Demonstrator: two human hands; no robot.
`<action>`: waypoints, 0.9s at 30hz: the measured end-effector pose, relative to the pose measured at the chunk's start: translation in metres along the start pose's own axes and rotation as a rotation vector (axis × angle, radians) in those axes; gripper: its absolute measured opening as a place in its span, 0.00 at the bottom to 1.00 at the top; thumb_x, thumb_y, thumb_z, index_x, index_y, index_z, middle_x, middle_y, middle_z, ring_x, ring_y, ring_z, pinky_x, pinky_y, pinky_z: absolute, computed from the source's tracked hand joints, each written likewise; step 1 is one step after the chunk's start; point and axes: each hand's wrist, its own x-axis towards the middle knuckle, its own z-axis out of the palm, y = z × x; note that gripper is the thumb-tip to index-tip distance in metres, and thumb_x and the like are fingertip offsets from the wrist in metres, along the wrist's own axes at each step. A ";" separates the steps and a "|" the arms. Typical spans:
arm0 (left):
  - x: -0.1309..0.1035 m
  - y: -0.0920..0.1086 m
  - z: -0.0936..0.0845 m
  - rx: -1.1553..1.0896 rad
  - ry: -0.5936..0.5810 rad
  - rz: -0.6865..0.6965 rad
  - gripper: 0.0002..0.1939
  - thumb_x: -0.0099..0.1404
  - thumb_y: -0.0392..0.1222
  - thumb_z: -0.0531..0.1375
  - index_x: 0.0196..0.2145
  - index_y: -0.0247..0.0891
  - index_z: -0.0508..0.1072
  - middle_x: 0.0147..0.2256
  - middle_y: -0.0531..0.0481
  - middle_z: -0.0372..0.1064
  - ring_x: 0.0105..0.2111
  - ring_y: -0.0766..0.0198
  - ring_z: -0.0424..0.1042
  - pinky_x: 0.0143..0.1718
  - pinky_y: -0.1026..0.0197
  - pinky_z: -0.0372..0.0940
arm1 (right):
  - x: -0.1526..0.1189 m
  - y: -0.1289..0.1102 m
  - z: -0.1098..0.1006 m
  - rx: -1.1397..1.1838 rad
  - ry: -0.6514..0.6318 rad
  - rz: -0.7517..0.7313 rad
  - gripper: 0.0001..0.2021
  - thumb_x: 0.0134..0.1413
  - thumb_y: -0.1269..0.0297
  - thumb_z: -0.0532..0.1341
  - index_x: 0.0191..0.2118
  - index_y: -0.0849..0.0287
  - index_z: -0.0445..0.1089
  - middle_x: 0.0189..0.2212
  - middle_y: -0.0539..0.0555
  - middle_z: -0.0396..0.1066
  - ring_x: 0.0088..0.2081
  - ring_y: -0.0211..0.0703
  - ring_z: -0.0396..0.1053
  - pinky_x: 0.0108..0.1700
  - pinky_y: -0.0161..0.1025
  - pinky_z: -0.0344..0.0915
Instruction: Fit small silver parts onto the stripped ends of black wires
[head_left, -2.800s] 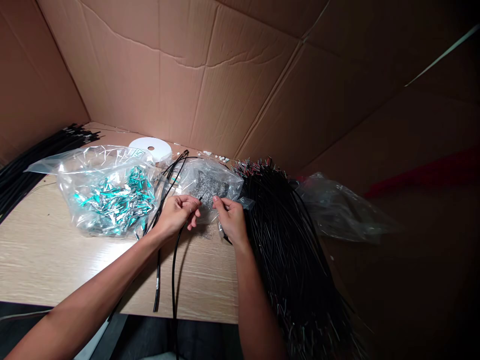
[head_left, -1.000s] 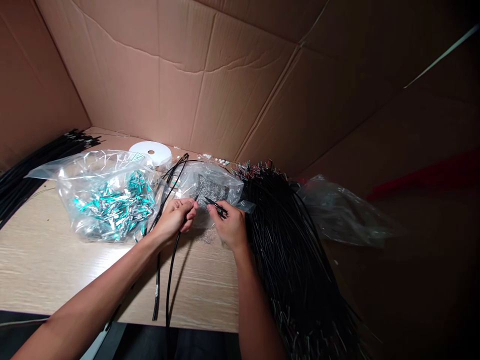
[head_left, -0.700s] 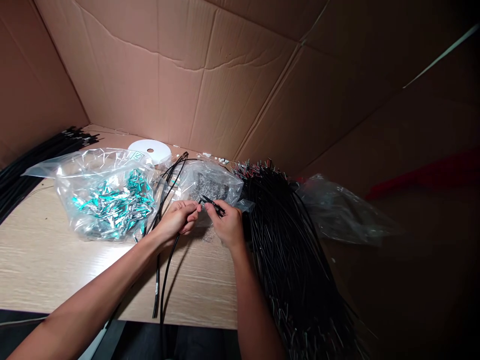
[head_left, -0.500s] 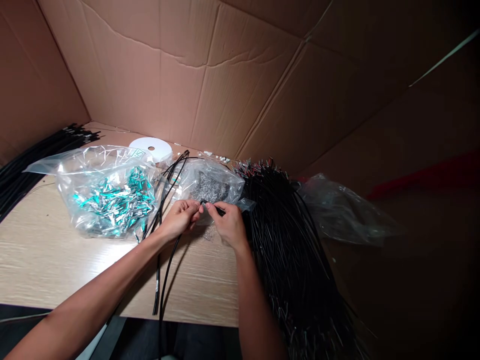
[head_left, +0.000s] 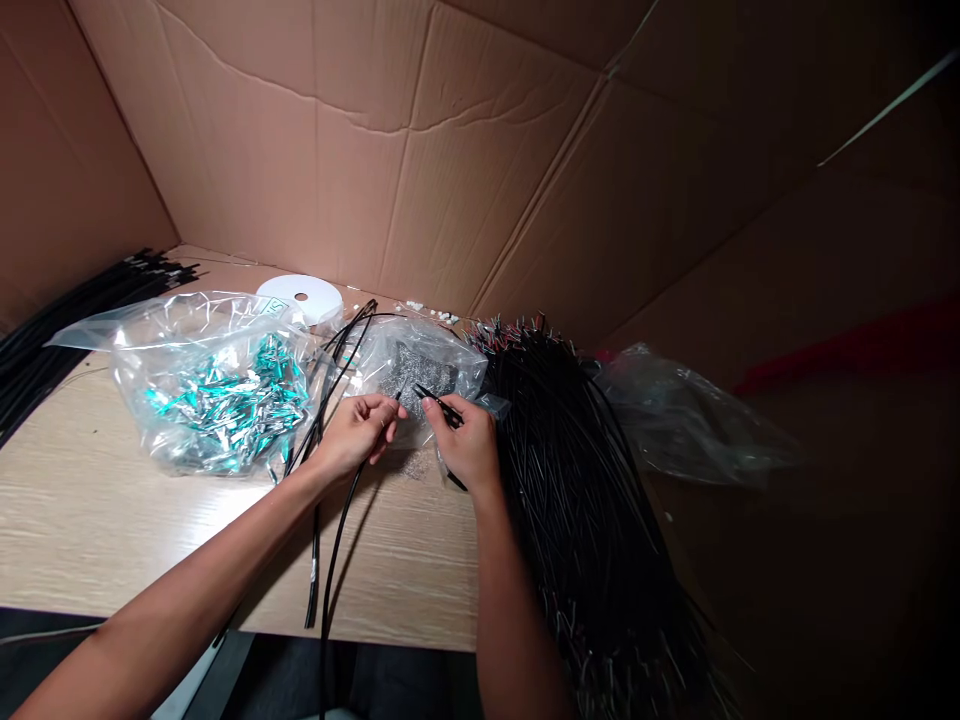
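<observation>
Closed fingers of my left hand pinch a black cable near its upper end. The cable runs down from the hand past the table's front edge. My right hand is closed around black tweezers. Their tips point up and left, a short way from the cable end in my left hand. Just behind both hands lies a clear plastic bag with many tiny silvery metal pieces. Whether the tweezer tips hold a piece is too small to tell.
Left of my hands is a clear bag of teal-and-silver pieces. Several loose black cables lie beside it. A thick bundle of black wires covers the right side. Behind are a white disc and a cardboard wall.
My right hand has drawn slightly right, away from my left fingertips, and the tweezers now show plainly between the hands. My left hand stays nearly in place with the cable.
</observation>
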 end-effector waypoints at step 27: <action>-0.007 -0.003 0.001 0.838 0.171 0.445 0.15 0.75 0.42 0.52 0.30 0.39 0.69 0.22 0.52 0.64 0.20 0.66 0.58 0.29 0.60 0.50 | -0.001 0.005 0.001 -0.027 -0.013 -0.045 0.20 0.70 0.49 0.62 0.31 0.58 0.75 0.24 0.50 0.70 0.26 0.39 0.63 0.31 0.38 0.56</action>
